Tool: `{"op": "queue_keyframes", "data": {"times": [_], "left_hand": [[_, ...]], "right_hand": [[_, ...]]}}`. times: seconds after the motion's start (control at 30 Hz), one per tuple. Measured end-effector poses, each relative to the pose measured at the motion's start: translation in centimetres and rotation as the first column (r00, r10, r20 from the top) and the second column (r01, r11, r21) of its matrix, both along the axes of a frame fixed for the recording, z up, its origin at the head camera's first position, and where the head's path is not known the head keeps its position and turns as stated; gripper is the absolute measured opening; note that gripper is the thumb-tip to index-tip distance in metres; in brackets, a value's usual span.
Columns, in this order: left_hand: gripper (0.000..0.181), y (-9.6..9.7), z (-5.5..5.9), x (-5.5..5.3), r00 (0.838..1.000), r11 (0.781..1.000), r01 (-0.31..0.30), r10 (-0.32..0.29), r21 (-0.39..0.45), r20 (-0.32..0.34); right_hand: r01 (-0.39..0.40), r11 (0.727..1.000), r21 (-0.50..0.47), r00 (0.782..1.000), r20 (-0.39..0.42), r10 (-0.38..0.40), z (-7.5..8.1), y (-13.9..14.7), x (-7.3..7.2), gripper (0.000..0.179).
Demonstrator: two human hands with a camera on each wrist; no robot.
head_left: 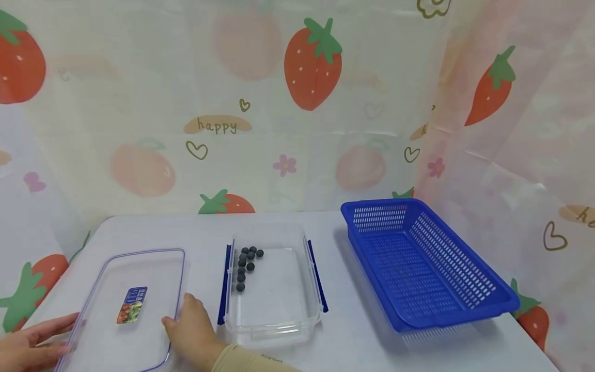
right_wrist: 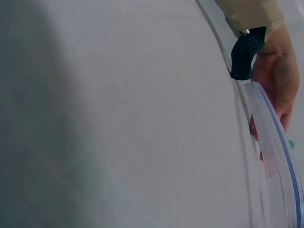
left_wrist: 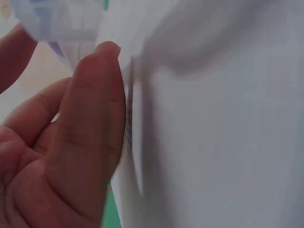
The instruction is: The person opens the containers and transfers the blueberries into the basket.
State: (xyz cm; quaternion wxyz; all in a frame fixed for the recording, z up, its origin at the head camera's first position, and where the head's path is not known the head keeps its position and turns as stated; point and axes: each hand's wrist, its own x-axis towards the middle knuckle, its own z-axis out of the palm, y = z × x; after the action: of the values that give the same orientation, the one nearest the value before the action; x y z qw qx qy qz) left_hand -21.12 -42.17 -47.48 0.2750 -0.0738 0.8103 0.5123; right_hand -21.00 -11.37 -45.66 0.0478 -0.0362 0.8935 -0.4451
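Note:
A clear plastic lid (head_left: 107, 268) with a thin blue rim and a picture label (head_left: 132, 305) is at the left of the table in the head view. My left hand (head_left: 39, 338) grips its left edge. My right hand (head_left: 192, 328), in a beige sleeve, holds the right edge, thumb at the rim and fingers outside it. In the left wrist view the left hand (left_wrist: 80, 137) is close up, with clear plastic (left_wrist: 64, 21) above its fingers. The right wrist view shows the lid's blue-lined rim (right_wrist: 285, 156) beside a hand with a beige cuff and dark wristband.
Right of the lid stands a clear plastic box (head_left: 274, 330) with blue side latches (head_left: 317, 276). Several small dark balls (head_left: 241, 263) lie along its left side. A blue perforated basket (head_left: 372, 281) stands at the right of the white table (head_left: 344, 341). Strawberry-print sheets (head_left: 279, 134) hang behind.

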Motion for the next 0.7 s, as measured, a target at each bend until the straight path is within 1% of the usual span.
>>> {"op": "queue_keyframes", "data": {"times": [0.03, 0.1, 0.17, 0.33, 0.43, 0.5, 0.57, 0.7], "left_hand": [[0.083, 0.4, 0.0, -0.1, 1.000, 0.999, 0.013, -0.013, -0.033, 0.002], [0.086, 0.8, 0.1, -0.2, 0.999, 0.997, 0.034, -0.034, -0.074, -0.002], [0.089, 1.4, 0.3, -0.3, 0.999, 0.995, 0.036, -0.036, -0.095, -0.001], [0.085, 2.2, 1.0, -0.4, 1.000, 0.997, -0.001, 0.002, -0.083, 0.006], [0.085, 2.1, 0.9, -0.8, 1.000, 0.997, -0.028, 0.029, -0.076, 0.011], [0.088, 1.8, 0.7, -1.0, 0.999, 0.995, -0.042, 0.044, -0.085, 0.016], [0.088, 1.5, 0.4, -1.3, 0.999, 0.996, -0.045, 0.046, -0.084, 0.013], [0.086, 1.5, 0.0, -1.4, 1.000, 0.995, -0.021, 0.021, -0.101, 0.002]], "right_hand": [[0.007, 1.000, 0.012, 1.000, 0.003, -0.007, -0.1, 0.1, -0.2, 0.057], [0.015, 0.999, 0.041, 1.000, 0.011, -0.015, -0.3, 0.3, -0.5, 0.056], [0.018, 0.997, 0.074, 1.000, 0.002, -0.018, -0.3, 0.5, -0.7, 0.054], [0.021, 0.991, 0.134, 1.000, -0.025, -0.018, -0.1, 0.7, -1.1, 0.052], [0.011, 0.981, 0.192, 1.000, -0.022, -0.007, 0.0, 0.5, -1.3, 0.054], [0.005, 0.976, 0.220, 1.000, -0.015, -0.001, 0.0, 0.3, -1.4, 0.055], [0.004, 0.971, 0.238, 1.000, -0.011, -0.002, 0.1, 0.2, -1.4, 0.056], [0.014, 0.974, 0.224, 1.000, -0.003, -0.014, 0.4, 0.4, -1.2, 0.058]]}}
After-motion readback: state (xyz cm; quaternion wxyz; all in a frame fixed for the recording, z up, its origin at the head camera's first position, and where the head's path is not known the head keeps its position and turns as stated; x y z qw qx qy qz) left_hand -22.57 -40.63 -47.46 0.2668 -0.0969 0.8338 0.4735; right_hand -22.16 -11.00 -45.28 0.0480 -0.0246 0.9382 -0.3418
